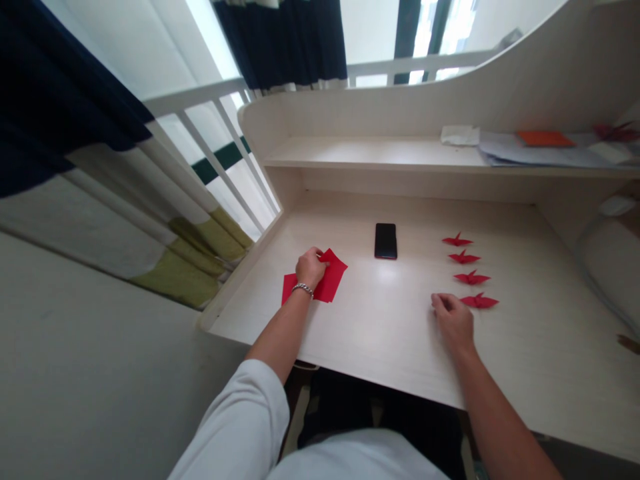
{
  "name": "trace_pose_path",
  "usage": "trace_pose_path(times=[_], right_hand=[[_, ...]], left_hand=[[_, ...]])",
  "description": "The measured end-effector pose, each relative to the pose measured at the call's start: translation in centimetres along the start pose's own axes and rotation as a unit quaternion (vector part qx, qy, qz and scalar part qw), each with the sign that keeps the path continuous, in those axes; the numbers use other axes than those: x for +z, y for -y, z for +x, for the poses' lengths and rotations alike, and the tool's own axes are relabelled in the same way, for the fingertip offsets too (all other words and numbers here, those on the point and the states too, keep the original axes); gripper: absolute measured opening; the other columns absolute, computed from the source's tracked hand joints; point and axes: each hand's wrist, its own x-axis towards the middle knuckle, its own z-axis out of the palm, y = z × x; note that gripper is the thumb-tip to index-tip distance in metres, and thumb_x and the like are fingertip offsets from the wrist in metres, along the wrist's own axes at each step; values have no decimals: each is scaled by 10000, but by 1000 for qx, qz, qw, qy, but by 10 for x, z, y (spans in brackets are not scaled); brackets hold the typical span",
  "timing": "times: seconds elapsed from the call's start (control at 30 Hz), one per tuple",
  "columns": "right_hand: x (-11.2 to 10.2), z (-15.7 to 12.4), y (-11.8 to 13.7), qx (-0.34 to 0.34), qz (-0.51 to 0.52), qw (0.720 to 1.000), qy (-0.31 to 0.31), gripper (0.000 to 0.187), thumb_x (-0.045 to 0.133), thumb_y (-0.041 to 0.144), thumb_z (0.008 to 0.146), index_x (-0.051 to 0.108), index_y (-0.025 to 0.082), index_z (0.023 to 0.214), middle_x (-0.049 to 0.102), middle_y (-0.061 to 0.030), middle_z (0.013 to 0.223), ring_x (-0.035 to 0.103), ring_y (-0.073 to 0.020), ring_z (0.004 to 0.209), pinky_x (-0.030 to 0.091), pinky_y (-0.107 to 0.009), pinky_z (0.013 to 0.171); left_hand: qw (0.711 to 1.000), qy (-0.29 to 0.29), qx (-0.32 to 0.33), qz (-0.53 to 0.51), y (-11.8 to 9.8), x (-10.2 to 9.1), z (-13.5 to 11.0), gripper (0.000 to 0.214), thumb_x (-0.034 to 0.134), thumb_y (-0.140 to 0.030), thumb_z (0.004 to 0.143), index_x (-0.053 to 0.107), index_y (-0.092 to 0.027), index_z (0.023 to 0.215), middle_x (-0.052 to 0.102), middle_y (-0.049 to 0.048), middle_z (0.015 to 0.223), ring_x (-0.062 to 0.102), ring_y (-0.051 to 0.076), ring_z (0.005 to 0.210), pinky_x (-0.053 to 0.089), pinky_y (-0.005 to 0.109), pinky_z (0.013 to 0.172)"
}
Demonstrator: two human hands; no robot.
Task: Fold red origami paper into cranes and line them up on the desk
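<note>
My left hand (311, 267), a silver bracelet at its wrist, has its fingers curled onto the top sheet of a small pile of red square papers (330, 280) at the left of the pale wooden desk (390, 327). My right hand (453, 320) rests on the desk with fingers loosely bent and nothing in it, just left of the nearest of several folded red paper cranes (479, 301) that lie in a row running away from me.
A black phone (385, 241) lies flat at the middle back of the desk. The shelf above holds white papers (530, 155), an orange sheet (544, 138) and a white tissue (459, 135). A railing and curtains stand to the left.
</note>
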Motion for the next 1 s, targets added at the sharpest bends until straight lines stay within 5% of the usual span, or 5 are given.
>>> trace_pose_path(times=[0.2, 0.33, 0.43, 0.63, 1.0], right_hand=[[0, 1, 0, -8, 1, 1000, 6, 478, 558, 607, 780, 714, 160, 840, 707, -88, 731, 623, -241, 677, 449, -344, 663], [9, -3, 11, 0, 53, 998, 43, 511, 518, 617, 803, 711, 155, 907, 721, -99, 829, 629, -232, 710, 469, -340, 691], [22, -7, 25, 26, 120, 980, 155, 500, 525, 607, 803, 699, 162, 952, 728, -92, 868, 626, -200, 659, 477, -313, 632], [33, 2, 34, 43, 82, 976, 199, 341, 592, 482, 777, 691, 157, 802, 684, -48, 651, 589, -174, 561, 422, -274, 539], [31, -1, 42, -43, -162, 982, 86, 135, 633, 330, 769, 640, 208, 827, 687, -37, 713, 602, -190, 667, 388, -288, 629]], left_hand=[[989, 20, -1, -144, -15, -6, -20, 321, 724, -486, 657, 710, -167, 684, 659, 62, 594, 589, 213, 612, 396, 290, 554], [953, 87, -14, -289, -38, 21, -63, 457, 691, -576, 676, 712, -121, 714, 680, 63, 629, 589, 178, 574, 402, 249, 504], [919, 148, -35, -363, -57, 49, -100, 460, 682, -580, 690, 699, -120, 677, 665, 50, 595, 603, 182, 595, 417, 241, 505], [939, 209, 14, -274, -64, 70, -128, 364, 666, -500, 742, 731, -143, 715, 711, 59, 677, 653, 218, 682, 473, 273, 585], [979, 118, 117, -120, -37, 65, -131, 213, 663, -277, 761, 702, -191, 951, 723, 50, 829, 656, 183, 754, 502, 318, 765]])
